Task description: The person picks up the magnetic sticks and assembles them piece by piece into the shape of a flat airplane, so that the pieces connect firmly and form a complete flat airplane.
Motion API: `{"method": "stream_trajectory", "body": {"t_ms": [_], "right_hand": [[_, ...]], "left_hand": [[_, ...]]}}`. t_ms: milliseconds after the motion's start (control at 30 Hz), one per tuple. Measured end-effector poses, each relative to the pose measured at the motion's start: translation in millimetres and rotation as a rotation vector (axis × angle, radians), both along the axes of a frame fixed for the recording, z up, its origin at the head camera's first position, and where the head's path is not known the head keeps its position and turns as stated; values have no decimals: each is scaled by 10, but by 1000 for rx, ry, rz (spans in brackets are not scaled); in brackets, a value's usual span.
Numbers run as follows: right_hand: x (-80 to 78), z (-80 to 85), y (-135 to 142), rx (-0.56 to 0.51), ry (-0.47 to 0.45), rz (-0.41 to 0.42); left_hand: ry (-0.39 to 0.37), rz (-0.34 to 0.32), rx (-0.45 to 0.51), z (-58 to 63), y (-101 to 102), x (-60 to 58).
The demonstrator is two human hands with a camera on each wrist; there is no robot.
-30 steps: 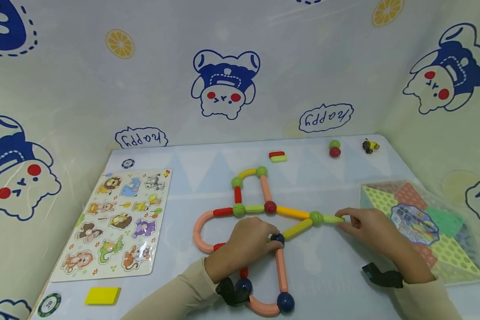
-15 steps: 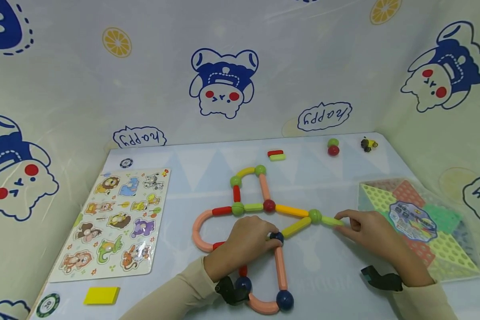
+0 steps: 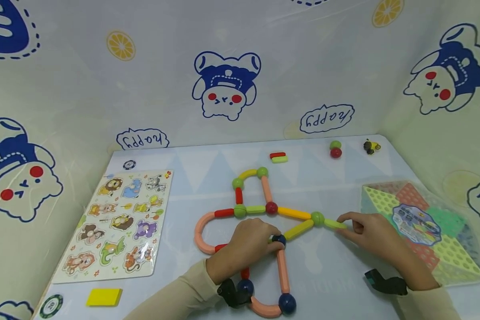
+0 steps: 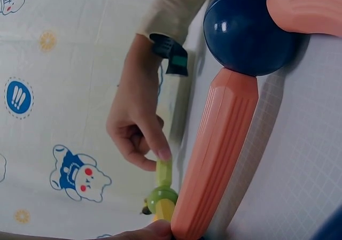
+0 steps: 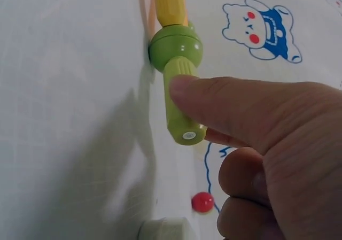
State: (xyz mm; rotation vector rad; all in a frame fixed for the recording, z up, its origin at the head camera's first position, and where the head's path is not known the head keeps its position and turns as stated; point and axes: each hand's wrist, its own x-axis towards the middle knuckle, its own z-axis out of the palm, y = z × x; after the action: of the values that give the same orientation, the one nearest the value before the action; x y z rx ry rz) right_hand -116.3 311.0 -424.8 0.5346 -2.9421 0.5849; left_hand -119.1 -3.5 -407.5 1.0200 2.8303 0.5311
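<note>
On the table lies a flat figure of magnetic sticks and balls. My right hand (image 3: 378, 238) pinches a light green stick (image 3: 334, 224) by its outer end, between thumb and forefinger. The stick's other end meets a green ball (image 3: 317, 218), where two yellow sticks also join; the right wrist view shows a metal disc in its free end. My left hand (image 3: 248, 244) holds a dark blue ball (image 3: 280, 240) with thumb and fingers. From that ball a pink stick (image 4: 219, 149) runs to another dark blue ball (image 3: 287, 303). The left hand and forearm hide part of the figure.
An animal sticker board (image 3: 116, 226) lies left, with a yellow block (image 3: 104, 297) and a round chip (image 3: 51, 306) before it. A clear bag of coloured pieces (image 3: 424, 235) is at right. Spare sticks (image 3: 279, 158) and balls (image 3: 335, 150) lie at the back.
The light green stick's outer end has swung slightly toward the person, along with my right hand. My left hand keeps its hold on the blue ball. The head view has shifted slightly.
</note>
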Motion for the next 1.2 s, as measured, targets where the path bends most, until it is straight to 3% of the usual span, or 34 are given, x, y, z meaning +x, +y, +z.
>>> {"method": "stream_trajectory", "body": {"t_ms": [300, 433, 533, 633, 733, 900, 1033, 1200], "right_hand": [[-72, 35, -4, 4, 30, 29], [-188, 190, -132, 20, -22, 54], [-428, 382, -359, 55, -70, 101], [-808, 505, -591, 59, -92, 167], [-1252, 509, -751, 55, -128, 197], [-1872, 387, -919, 135, -204, 158], [-2135, 277, -988, 194, -247, 111], [-2253, 205, -1050, 199, -287, 84]], "left_hand": [[28, -9, 2, 6, -26, -21], [22, -1, 5, 0, -51, -23], [17, 14, 10, 4, -79, -23], [5, 21, 15, 5, -96, -27], [-6, 15, 16, -9, -89, -27], [-15, 13, 4, -49, -44, -20], [-33, 13, 5, -71, -3, -18], [-35, 16, 7, -69, -4, -14]]}}
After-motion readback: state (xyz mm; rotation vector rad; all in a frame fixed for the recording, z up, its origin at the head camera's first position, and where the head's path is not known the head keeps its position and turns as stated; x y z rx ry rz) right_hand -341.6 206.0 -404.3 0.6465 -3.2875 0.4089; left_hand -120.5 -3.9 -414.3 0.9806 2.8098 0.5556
